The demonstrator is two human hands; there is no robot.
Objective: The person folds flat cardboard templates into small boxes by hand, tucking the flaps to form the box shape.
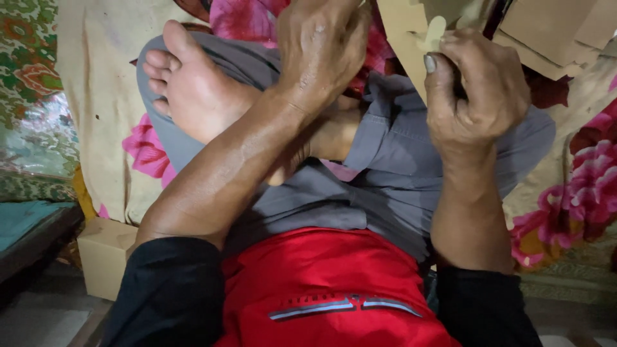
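The right hand [472, 96] is gripping the card [405, 29], pinching its small tab [435, 32] with thumb on top. The card is rising up and away from this grip, its long side pointing up. The left hand [321, 45] is just beside it, fingers curled over the card's left edge. More card pieces [553, 29] are lying past the grip, to the right.

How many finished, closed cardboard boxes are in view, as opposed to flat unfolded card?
1: a closed cardboard box stands at lower left, beside the person's left forearm. The right hand grips flat card; more flat pieces lie at top right. Others may be hidden.
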